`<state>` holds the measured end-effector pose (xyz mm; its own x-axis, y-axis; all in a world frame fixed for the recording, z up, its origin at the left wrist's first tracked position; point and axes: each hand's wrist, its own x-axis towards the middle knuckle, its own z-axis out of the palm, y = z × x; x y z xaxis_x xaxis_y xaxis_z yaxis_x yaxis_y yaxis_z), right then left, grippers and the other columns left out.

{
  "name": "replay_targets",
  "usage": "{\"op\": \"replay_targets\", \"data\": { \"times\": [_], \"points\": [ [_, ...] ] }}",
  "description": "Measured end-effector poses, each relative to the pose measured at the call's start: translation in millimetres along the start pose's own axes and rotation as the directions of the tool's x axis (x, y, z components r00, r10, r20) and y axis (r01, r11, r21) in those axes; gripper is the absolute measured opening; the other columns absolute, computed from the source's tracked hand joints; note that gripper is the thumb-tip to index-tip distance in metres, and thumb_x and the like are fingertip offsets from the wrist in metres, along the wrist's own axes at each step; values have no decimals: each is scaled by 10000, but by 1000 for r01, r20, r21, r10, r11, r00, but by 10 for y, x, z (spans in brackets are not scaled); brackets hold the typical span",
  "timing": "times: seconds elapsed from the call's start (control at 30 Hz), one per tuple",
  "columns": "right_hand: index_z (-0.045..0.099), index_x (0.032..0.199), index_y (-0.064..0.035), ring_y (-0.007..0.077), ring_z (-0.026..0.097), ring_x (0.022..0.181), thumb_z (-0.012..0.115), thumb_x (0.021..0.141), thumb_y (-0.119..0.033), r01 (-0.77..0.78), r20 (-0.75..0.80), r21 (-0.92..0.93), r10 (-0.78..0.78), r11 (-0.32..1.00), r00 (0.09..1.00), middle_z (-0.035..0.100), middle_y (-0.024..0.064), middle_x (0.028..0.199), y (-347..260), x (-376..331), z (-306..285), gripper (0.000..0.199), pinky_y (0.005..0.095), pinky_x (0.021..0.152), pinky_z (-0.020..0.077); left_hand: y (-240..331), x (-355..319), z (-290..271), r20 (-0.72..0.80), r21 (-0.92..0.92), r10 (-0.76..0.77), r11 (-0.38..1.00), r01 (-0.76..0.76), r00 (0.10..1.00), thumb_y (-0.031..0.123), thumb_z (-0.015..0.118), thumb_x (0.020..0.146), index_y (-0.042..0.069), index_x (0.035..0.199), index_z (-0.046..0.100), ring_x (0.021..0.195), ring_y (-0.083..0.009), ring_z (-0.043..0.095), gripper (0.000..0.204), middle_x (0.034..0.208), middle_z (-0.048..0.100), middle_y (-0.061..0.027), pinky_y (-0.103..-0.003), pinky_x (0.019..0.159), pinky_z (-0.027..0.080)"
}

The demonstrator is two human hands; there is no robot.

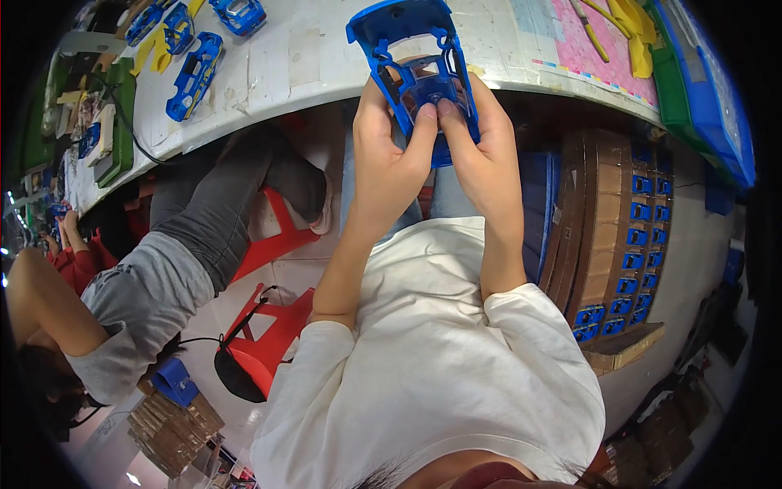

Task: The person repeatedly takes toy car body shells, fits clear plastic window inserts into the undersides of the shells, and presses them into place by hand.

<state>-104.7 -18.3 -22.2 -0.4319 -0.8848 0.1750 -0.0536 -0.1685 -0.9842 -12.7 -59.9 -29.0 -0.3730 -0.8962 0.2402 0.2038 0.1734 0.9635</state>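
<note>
The left hand (387, 167) and right hand (487, 155) hold a blue plastic car shell (434, 85) at the edge of the white worktop (318, 45), fingers (484, 96) wrapped closely around its sides, thumbs (422, 134) pressed nearly together on it

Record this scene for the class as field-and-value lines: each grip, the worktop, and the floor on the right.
Left grip: holds blue plastic shell, left side
Right grip: holds same shell, right side
Worktop: white table; loose blue shells left, pink sheet right
Floor, right: cardboard box containing blue parts
</note>
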Motion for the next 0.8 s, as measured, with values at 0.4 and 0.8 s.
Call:
{"op": "replay_targets", "data": {
  "times": [0.4, 0.8],
  "points": [
    [490, 894, 26, 116, 436, 559, 482, 849, -62, 8, -19, -119, -11, 993, 1000, 513, 123, 638, 16, 10, 7, 100, 258, 525, 390, -18, 50, 3, -69, -32, -59, 998, 57, 996, 61, 602, 813, -18, 985, 538, 782, -104, 585, 199, 864, 624, -80, -233, 728, 462],
    [470, 867, 29, 110, 424, 540, 473, 859, -63, -20, -14, -120, 18, 993, 1000, 500, 115, 614, 0, -9, 12, 93, 269, 503, 380, -2, -14, 40, -58, 15, -56, 998, 57, 997, 62, 565, 855, -16, 1051, 513, 740, -55, 540, 217, 832, 568, -15, -171, 652, 434]
  ]
}}
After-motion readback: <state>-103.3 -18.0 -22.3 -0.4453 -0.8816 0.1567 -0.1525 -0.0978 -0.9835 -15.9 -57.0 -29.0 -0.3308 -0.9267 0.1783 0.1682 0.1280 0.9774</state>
